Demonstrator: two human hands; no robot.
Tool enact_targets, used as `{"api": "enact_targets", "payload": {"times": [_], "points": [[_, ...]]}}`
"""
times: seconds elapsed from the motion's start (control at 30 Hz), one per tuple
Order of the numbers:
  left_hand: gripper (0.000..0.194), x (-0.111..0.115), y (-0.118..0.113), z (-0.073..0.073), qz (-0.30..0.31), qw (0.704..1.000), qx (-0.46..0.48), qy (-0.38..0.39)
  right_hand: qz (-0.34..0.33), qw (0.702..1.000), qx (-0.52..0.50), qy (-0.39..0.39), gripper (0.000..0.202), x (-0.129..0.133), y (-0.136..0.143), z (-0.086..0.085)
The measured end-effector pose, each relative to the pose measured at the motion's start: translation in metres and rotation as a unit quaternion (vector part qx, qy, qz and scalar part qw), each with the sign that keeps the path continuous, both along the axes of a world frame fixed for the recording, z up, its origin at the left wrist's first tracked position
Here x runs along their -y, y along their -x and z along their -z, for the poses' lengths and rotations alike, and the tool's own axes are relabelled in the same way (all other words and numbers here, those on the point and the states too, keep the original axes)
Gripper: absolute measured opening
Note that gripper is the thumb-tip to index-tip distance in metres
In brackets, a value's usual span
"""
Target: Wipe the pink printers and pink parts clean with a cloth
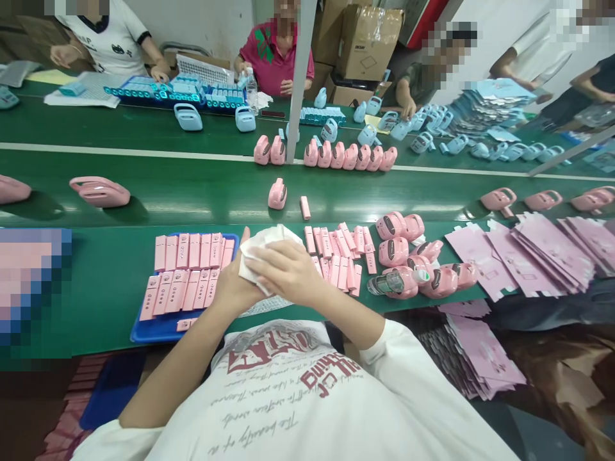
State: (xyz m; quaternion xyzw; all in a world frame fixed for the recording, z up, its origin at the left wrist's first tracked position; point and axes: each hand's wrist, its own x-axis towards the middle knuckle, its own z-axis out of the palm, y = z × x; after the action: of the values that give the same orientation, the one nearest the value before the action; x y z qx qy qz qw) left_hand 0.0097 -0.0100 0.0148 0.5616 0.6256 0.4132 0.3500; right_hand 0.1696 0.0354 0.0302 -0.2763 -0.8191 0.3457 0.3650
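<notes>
A crumpled white cloth or tissue (262,244) is between my two hands, above the near edge of the green bench. My right hand (291,267) lies over it, fingers bent and pressing it. From the left, my left hand (235,285) supports it, thumb pointing up and the other fingers mostly hidden. Whether anything is wrapped inside cannot be seen. Left of my hands, a blue tray (137,330) holds rows of pink oblong pieces (177,288). More loose pink oblong pieces (342,269) lie just right of my right hand.
Pink handled housings (394,251) and a clear bottle (384,283) stand to the right, beside pink flat cartons (548,246). A green belt (202,202) carries a pink housing (277,194) ahead. A grey post (298,83) rises beyond it. Co-workers sit across, near blue housings (188,117).
</notes>
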Motion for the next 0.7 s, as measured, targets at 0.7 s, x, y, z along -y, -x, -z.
{"api": "enact_targets", "payload": {"times": [0.7], "points": [[0.076, -0.015, -0.006, -0.008, 0.002, 0.939, 0.338, 0.057, 0.133, 0.872, -0.39, 0.265, 0.054, 0.006, 0.012, 0.03]]}}
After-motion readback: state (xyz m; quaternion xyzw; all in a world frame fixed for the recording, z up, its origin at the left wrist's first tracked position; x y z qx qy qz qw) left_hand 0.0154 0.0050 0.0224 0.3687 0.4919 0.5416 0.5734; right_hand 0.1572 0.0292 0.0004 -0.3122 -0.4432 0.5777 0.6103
